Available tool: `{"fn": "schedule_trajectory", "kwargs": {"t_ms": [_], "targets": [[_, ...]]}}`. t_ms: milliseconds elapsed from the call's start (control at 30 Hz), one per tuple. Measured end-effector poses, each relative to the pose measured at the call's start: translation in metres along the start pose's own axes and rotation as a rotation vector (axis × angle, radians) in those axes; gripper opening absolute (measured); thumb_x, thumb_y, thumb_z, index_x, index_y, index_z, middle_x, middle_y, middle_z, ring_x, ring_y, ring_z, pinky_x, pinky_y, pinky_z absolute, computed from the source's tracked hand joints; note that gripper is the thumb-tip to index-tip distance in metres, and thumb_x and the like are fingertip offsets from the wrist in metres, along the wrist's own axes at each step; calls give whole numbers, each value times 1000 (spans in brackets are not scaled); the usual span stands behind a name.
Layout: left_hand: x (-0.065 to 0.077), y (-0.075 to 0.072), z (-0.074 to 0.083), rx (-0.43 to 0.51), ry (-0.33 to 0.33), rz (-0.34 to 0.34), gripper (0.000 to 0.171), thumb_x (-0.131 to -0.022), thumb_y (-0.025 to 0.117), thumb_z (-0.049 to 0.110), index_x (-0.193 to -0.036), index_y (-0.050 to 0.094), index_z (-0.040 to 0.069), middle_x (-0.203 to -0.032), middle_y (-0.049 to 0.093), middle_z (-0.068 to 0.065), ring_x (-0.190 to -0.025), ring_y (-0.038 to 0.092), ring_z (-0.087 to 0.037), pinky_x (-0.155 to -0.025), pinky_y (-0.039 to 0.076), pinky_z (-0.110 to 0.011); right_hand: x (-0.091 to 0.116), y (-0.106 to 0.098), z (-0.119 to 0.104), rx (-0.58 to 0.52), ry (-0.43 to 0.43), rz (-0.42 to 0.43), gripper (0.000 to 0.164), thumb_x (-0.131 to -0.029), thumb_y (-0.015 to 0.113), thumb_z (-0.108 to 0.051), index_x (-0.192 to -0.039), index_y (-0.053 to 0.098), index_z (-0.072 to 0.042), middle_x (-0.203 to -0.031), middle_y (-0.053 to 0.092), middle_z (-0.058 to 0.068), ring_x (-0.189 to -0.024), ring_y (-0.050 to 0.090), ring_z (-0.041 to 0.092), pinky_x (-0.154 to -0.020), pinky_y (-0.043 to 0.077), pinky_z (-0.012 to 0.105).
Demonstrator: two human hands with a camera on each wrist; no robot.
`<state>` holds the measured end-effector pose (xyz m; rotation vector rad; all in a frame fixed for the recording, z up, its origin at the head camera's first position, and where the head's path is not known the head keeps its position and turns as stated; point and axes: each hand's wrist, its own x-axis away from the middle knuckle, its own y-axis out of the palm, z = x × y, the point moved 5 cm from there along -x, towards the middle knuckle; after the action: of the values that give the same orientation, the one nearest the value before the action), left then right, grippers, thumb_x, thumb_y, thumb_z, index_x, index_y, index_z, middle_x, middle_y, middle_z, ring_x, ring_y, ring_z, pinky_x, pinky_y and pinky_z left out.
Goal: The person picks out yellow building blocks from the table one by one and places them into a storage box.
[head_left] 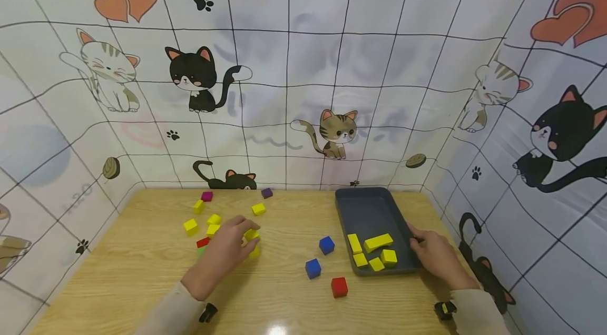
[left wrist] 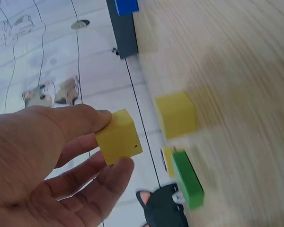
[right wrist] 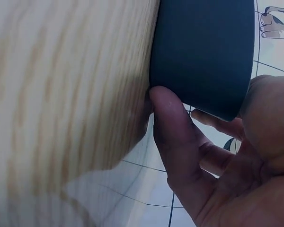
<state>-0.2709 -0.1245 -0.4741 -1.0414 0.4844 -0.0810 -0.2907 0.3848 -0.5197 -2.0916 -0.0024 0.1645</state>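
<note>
Pinching a yellow block [left wrist: 118, 137] between thumb and fingertip, the left hand [head_left: 225, 245] is left of centre in the head view, over the worktop [head_left: 280, 303]. It is partly closed: the left wrist view shows the thumb at one edge of the block, a fingertip at another, and the other fingers loosely bent. The right hand [head_left: 438, 256], at the lower right, grips the right side of the dark grey tray [head_left: 367, 208]; its thumb touches the outer wall, while the other fingers' contact is partly hidden. Five yellow pieces [head_left: 378, 243] lie in the tray's lower part. Two blue cubes [head_left: 326, 245] and a red cube [head_left: 339, 287] rest on the worktop between the hands, and a green block [left wrist: 188, 179] shows at the lower right of the left wrist view.

The held block looks light, stiff and hard to damage, with flat, fairly smooth faces. A hold across the middle of two opposite faces should be steadiest; a pinch near a corner could let it twist. The tray looks rigid and might slide if pushed, so its side wall seems a sound place to steady it.
</note>
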Motion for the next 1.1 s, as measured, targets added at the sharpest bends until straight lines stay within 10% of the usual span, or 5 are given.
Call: {"fn": "schedule_trajectory", "kwargs": {"t_ms": [633, 1100], "targets": [[-76, 59, 111, 31, 285, -29, 28, -91, 77, 22, -116, 70, 11, -103, 59, -1, -78, 51, -8, -66, 47, -15, -2, 0, -3, 24, 17, -1, 49, -98, 59, -14, -146, 50, -8, -125, 61, 30, -54, 44, 19, -46, 36, 34], [-120, 106, 160, -6, 330, -68, 25, -93, 75, 25, -115, 70, 15, -102, 56, 4, -83, 50, -5, -70, 44, -10, -2, 2, -2, 43, 23, -3, 49, -99, 60, -15, -146, 50, -10, -124, 62, 28, -52, 42, 18, -44, 33, 34]]}}
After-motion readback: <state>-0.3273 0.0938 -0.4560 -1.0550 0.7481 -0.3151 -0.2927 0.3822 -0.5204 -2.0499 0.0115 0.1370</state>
